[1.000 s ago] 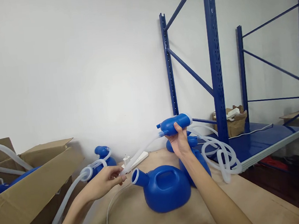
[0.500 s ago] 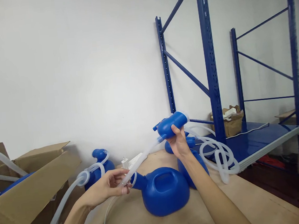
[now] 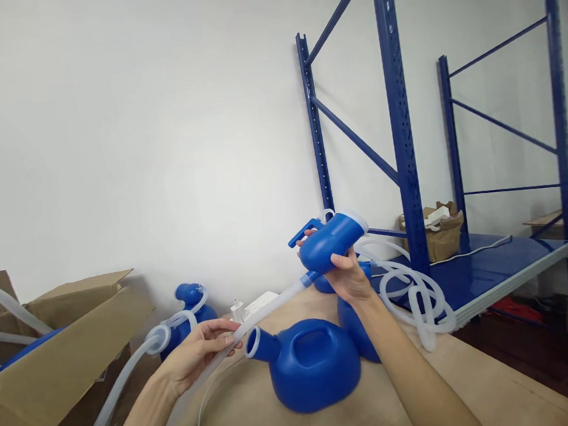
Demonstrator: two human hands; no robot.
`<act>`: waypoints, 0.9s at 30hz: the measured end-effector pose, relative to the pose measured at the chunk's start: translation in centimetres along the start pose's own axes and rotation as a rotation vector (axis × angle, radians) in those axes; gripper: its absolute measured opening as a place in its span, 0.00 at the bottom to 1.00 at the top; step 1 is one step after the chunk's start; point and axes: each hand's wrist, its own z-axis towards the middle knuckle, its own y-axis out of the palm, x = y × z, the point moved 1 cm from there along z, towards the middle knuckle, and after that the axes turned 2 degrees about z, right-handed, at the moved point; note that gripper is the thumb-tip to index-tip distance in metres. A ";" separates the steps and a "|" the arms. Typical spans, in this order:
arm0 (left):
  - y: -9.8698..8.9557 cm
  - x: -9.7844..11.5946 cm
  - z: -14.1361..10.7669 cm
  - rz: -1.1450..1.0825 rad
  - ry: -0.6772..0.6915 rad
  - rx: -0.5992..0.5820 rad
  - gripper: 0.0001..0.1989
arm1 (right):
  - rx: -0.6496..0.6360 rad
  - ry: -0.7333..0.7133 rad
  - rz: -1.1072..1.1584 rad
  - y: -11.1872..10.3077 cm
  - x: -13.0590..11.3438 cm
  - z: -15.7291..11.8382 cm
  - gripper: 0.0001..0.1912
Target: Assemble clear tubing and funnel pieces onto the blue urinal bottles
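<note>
From my end I see a table (image 3: 485, 371) with a tan top set against a plain white wall (image 3: 155, 131), an open cardboard carton (image 3: 63, 375) at the left and blue metal racking (image 3: 401, 128) at the right, where a brown paper bag (image 3: 444, 238) sits on the blue shelf (image 3: 499, 259). A blue jug (image 3: 301, 387) stands on the table, spout to the left. Above it, my right hand (image 3: 348, 279) grips a blue cup (image 3: 334, 243), fingers wrapped around its body; my left hand (image 3: 201, 351) has its fingers closed on the translucent tube (image 3: 275, 303) running from the cup. Compared with half a second ago, the cup tips its white rim higher, its blue handle (image 3: 306, 231) shows more fully, and the jug's mouth has come clear of the tube. A pale mark on the carton's side is too small for me to read.
</note>
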 end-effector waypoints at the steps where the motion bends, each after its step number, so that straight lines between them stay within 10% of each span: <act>1: -0.1 0.0 0.0 0.002 0.002 -0.027 0.18 | -0.005 0.003 0.009 0.0 0.0 0.0 0.35; 11: -1.4 -0.4 -0.8 0.208 -0.123 -0.380 0.20 | -0.008 0.084 0.111 1.5 2.0 -0.7 0.35; 20: -1.2 1.2 -0.7 0.122 0.011 0.008 0.18 | -0.010 0.096 0.069 1.9 1.8 -0.7 0.37; 27: -1.1 1.9 -2.5 0.165 0.066 -0.232 0.25 | 0.010 0.058 0.031 1.8 2.2 -0.5 0.36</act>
